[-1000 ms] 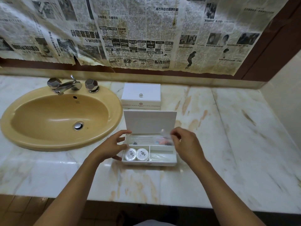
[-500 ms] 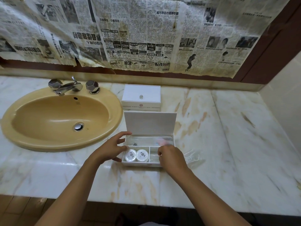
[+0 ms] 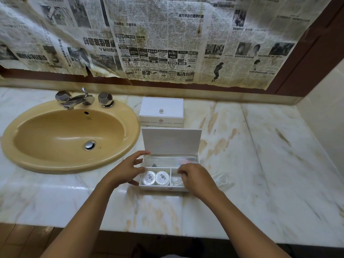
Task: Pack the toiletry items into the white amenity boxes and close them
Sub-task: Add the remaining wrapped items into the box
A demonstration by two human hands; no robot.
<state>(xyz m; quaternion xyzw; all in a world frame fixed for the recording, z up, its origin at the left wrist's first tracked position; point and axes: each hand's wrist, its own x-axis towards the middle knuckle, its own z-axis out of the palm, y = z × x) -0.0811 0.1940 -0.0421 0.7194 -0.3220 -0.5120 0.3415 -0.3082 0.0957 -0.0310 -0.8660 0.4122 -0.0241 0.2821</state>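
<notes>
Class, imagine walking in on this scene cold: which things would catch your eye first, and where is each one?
Old yellowed newspaper papers the wall above the counter. A mustard-yellow sink sits at the left of the marble counter. At centre, the left hand and right hand work at an open white amenity box, with a closed box behind it.

The room is a bit dim and yellowish. Soft light from above makes white shiny patches on the marble counter [image 3: 55, 194]. Straight lines bend near the edges. The near arms look blurry.
</notes>
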